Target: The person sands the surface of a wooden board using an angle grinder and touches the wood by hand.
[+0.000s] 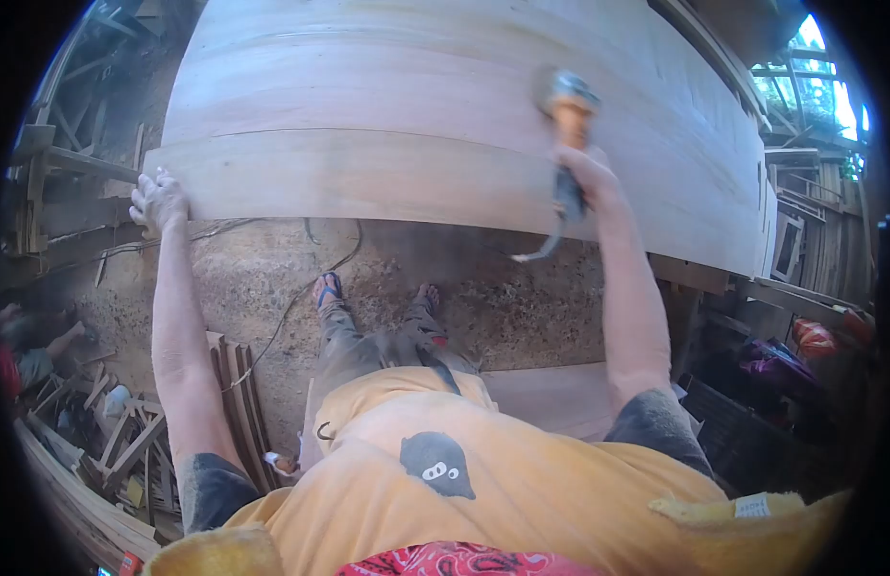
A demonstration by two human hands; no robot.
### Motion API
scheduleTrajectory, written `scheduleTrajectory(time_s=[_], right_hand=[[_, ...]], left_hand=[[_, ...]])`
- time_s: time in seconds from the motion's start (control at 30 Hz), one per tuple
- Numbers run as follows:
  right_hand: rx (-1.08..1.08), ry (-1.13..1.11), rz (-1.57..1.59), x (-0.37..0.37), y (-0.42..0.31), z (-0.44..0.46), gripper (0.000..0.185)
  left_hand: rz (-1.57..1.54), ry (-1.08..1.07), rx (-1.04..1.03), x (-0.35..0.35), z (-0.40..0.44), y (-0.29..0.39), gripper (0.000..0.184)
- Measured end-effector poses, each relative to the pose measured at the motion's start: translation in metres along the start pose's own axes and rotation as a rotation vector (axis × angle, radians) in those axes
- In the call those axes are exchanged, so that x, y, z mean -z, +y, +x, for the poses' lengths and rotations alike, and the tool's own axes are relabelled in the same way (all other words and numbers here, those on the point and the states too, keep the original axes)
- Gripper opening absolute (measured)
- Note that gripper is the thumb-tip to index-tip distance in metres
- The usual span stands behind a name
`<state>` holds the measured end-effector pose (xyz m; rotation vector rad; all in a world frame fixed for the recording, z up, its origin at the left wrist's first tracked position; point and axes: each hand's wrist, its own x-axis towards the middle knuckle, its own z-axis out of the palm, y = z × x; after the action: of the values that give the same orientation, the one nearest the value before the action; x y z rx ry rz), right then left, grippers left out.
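Observation:
A wide pale wooden panel (445, 82) spans the bench, with a narrower wooden board (339, 178) along its near edge. My left hand (160, 202) rests at the board's left corner, its fingers spread apart and partly over the end. In my right hand (587, 173) is an angle grinder (572, 115), orange with a dark handle, its head over the panel's right half. Motion blurs the grinder, so I cannot tell whether its disc touches the wood. Its cord (546, 245) hangs below the handle past the near edge.
Cables (291, 302) run across the rough ground by my feet. Upright planks (236, 403) stand at my left, with a heap of wood offcuts (128, 432) beyond. Another person's leg (66, 341) shows at far left. Dark crates and bags (771, 370) lie at right.

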<state>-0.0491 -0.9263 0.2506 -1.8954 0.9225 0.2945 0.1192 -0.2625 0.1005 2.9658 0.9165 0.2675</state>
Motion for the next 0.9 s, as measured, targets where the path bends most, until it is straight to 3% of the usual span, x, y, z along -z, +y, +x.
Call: scheduleTrajectory(time_s=[0.13, 0.27, 0.3, 0.37, 0.43, 0.63, 0.77, 0.9], right_hand=[[-0.098, 0.132, 0.09, 0.115, 0.108, -0.004, 0.035], [-0.09, 0.1, 0.043, 0.091, 0.117, -0.025, 0.028], [-0.025, 0.062, -0.029, 0.071, 0.105, -0.023, 0.027], [0.115, -0.026, -0.172, 0.001, 0.054, -0.028, 0.026], [0.053, -0.197, -0.137, -0.082, -0.035, -0.058, 0.03], [0.312, -0.384, -0.282, -0.3, -0.165, -0.043, 0.033], [0.353, -0.418, -0.385, -0.392, -0.235, -0.059, 0.038], [0.422, -0.462, -0.448, -0.441, -0.257, -0.063, 0.042]], left_hand=[[0.092, 0.034, -0.114, -0.029, 0.022, -0.015, 0.057], [0.222, 0.059, -0.196, -0.046, 0.03, -0.023, 0.053], [0.238, 0.07, -0.217, -0.043, 0.028, -0.022, 0.051], [0.076, 0.06, -0.023, -0.003, 0.0, 0.0, 0.049], [0.075, 0.135, -0.091, -0.034, 0.014, -0.016, 0.048], [-0.133, 0.055, -0.008, 0.008, -0.012, 0.002, 0.056], [-0.193, 0.052, 0.007, 0.018, -0.017, 0.006, 0.052], [-0.221, 0.098, 0.006, 0.016, -0.019, 0.006, 0.052]])
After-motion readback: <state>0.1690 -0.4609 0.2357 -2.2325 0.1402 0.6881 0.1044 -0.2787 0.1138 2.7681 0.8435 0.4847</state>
